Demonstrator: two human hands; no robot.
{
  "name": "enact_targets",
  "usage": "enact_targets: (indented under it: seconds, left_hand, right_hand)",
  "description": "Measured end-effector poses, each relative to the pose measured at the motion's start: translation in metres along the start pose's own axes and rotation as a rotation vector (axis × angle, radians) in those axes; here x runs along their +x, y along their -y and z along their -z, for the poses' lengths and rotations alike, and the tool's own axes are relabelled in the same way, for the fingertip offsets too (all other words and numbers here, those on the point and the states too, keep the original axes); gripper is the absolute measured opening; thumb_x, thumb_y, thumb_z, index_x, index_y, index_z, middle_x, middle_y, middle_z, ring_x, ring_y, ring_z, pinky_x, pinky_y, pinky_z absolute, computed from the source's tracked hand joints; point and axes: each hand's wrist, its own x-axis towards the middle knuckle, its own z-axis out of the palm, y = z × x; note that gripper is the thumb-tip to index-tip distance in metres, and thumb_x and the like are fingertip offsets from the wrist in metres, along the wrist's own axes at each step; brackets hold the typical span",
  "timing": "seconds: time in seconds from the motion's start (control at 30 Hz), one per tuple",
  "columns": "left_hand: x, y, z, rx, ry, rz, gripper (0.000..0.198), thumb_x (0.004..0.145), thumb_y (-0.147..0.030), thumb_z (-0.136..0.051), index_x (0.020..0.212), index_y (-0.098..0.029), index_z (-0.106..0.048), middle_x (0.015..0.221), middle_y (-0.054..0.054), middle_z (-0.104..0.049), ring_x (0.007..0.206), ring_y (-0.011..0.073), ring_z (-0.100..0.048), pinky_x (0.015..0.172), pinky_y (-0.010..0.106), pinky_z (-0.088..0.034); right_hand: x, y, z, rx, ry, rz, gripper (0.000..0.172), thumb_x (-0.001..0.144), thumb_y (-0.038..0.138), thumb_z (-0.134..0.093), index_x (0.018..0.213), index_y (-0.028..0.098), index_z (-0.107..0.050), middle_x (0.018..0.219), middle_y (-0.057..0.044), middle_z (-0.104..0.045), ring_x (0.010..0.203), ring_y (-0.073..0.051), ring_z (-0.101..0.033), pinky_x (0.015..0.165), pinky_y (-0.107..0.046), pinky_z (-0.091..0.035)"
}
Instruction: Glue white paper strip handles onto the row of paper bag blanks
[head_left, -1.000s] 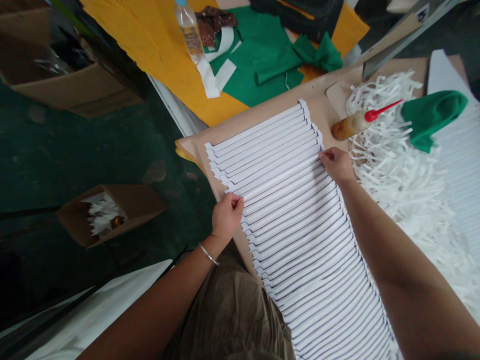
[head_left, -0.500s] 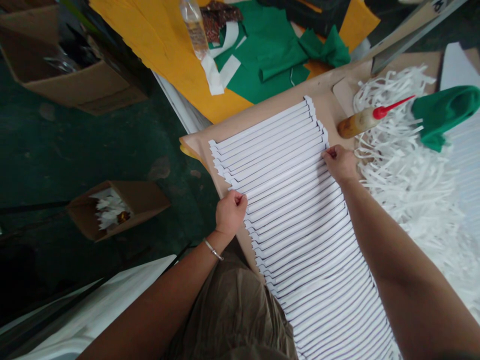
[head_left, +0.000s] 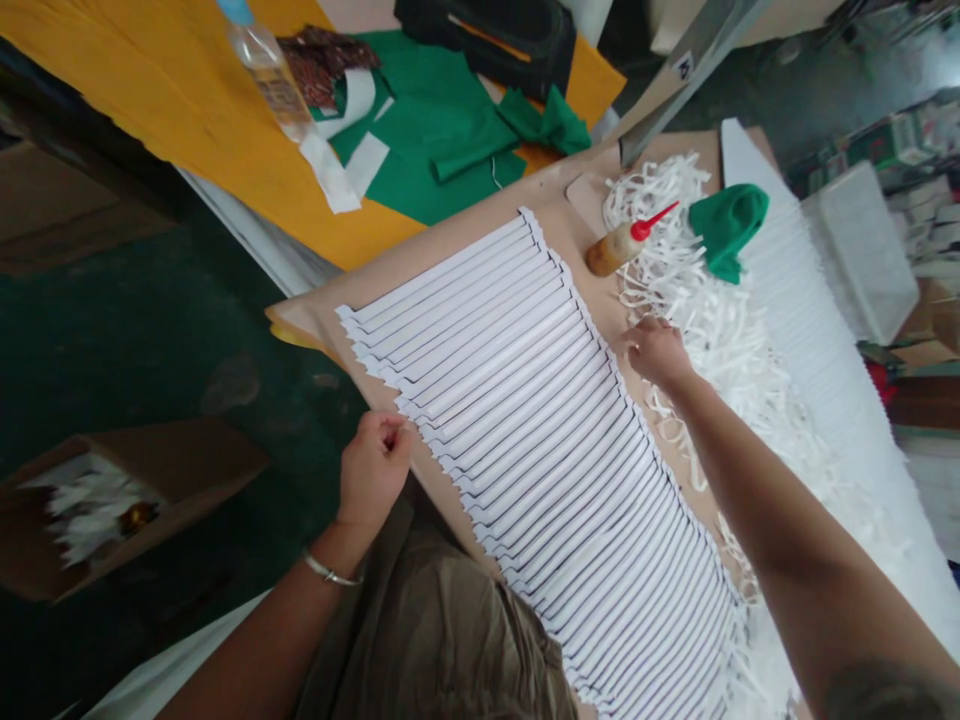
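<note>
White paper strips (head_left: 480, 370) overlap in a long row on the brown-paper-covered table, with dark lines between them and notched ends along both sides. At the row's left edge is my left hand (head_left: 375, 465), thumb and forefinger pinched together at the strip ends; whatever lies between them is too small to make out. My right hand (head_left: 658, 352) is off the row's right edge, over brown paper beside a heap of thin white shreds (head_left: 739, 370). Its fingers are curled closed, and I cannot see whether something is in them.
A glue bottle (head_left: 615, 248) with a red nozzle lies by the shreds, near a green cloth (head_left: 727, 230). Beyond are a clear bottle (head_left: 270, 80), green fabric (head_left: 420, 110) and a black case (head_left: 495, 40). A cardboard box (head_left: 187, 460) with white scraps stands on the floor.
My right hand has left the strips' right edge and moved right, toward the shreds. My left hand stays pinched by the left edge. The view has shifted right.
</note>
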Motion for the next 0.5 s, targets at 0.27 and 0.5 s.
enact_targets:
  seconds: [0.27, 0.5]
  left_hand:
    - [-0.021, -0.028, -0.011, -0.134, 0.165, -0.154, 0.013, 0.091, -0.031, -0.054, 0.098, -0.022, -0.061, 0.07, -0.001, -0.065, 0.062, 0.0154, -0.06, 0.065, 0.026, -0.048]
    - [-0.035, -0.075, -0.032, -0.376, 0.412, -0.279, 0.022, 0.096, -0.029, -0.05, 0.107, -0.021, -0.067, 0.104, 0.007, -0.072, 0.064, 0.0116, -0.063, 0.066, 0.026, -0.053]
  right_hand:
    - [-0.035, 0.017, 0.012, 0.025, -0.049, 0.009, 0.021, 0.09, 0.025, -0.053, 0.087, 0.017, -0.073, 0.113, -0.02, -0.067, 0.11, -0.036, -0.053, 0.088, -0.047, -0.04]
    - [-0.078, 0.153, 0.042, 0.721, 0.245, 0.425, 0.014, 0.096, 0.028, -0.052, 0.094, 0.021, -0.064, 0.081, -0.004, -0.071, 0.075, -0.017, -0.065, 0.075, -0.03, -0.047]
